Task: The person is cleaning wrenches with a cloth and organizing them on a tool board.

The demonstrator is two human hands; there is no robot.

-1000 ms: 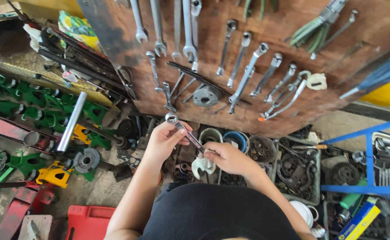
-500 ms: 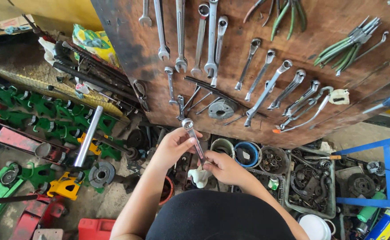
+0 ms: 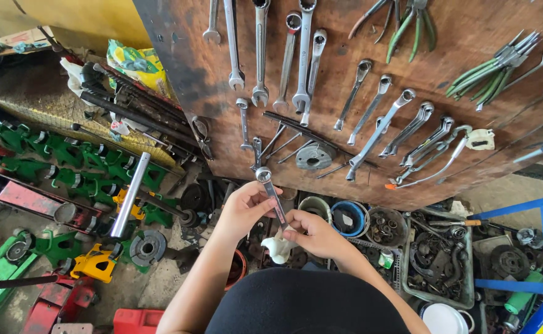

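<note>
Both my hands hold one small steel combination wrench (image 3: 273, 195), ring end up, just below the wooden tool board (image 3: 457, 164). My left hand (image 3: 242, 207) pinches it near the ring end. My right hand (image 3: 313, 234) grips the lower end, with a white cloth (image 3: 281, 246) bunched under its fingers. The wrench's ring sits just under a short wrench hanging on the board (image 3: 257, 150). Many more wrenches (image 3: 302, 62) and green-handled pliers (image 3: 415, 21) hang above.
Tubs of rusty metal parts (image 3: 435, 269), a blue ring-shaped tub (image 3: 348, 218) and a blue metal frame (image 3: 540, 244) sit below the board on the right. Green jack stands (image 3: 80, 167), a yellow jack part (image 3: 95, 263), a steel bar (image 3: 130, 195) and red frames (image 3: 18, 198) crowd the left floor.
The view has shifted so the board and hands sit lower and further right. Both hands stay on the wrench, now raised closer to the board's lower edge.
</note>
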